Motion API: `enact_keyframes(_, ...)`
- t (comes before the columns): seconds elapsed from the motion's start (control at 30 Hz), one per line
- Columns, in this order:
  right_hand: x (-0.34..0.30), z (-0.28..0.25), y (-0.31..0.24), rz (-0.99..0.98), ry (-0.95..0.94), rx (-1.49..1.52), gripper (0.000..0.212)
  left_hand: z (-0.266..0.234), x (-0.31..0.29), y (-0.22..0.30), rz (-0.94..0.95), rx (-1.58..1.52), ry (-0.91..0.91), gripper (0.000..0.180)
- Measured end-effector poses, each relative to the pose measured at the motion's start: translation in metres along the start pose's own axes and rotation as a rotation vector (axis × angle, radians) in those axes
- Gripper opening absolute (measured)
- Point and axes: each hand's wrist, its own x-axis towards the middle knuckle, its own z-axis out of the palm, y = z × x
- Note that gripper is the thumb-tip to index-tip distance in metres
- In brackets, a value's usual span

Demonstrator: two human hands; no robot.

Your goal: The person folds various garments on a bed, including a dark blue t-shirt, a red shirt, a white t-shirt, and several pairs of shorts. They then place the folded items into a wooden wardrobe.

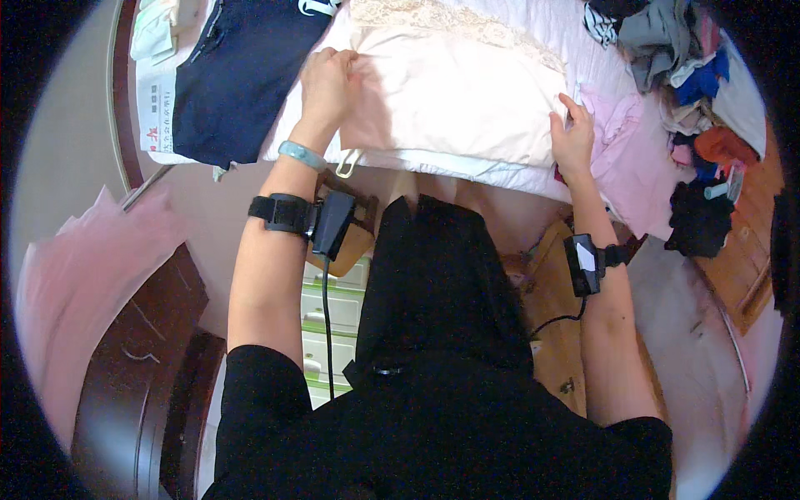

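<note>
A cream lace-trimmed top (pixel 454 96) lies spread flat on the white bedding, its lace band (pixel 467 23) along the far side. A thin pale strap (pixel 347 164) hangs from its near left corner. My left hand (pixel 328 87) is at the top's left edge, fingers bent and closed on the cloth; the fingertips are partly hidden. At the right edge, my right hand (pixel 573 137) is open, thumb and fingers apart beside the cloth. Left of the top lies a dark navy garment (pixel 237 79). A pink garment (pixel 621 158) lies just right of my right hand.
Mixed clothes (pixel 667 50) are heaped at the far right. A black cloth (pixel 700 218) hangs near a wooden surface (pixel 742 267). A printed sheet (pixel 156 112) lies at the bed's left end. Below stand white drawers (pixel 329 312); sheer pink fabric (pixel 92 275) drapes over dark furniture (pixel 125 375).
</note>
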Motion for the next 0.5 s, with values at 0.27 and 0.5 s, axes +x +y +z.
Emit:
enact_keyframes(0.27,0.001,-0.02,-0.017,-0.288,0.183,0.098,0.015,-0.015,-0.001,0.004,0.254,-0.11,0.198,0.01)
enact_keyframes(0.5,0.012,-0.054,-0.05,0.19,0.172,0.798,0.02,-0.053,0.011,0.018,-0.041,-0.668,0.216,0.013)
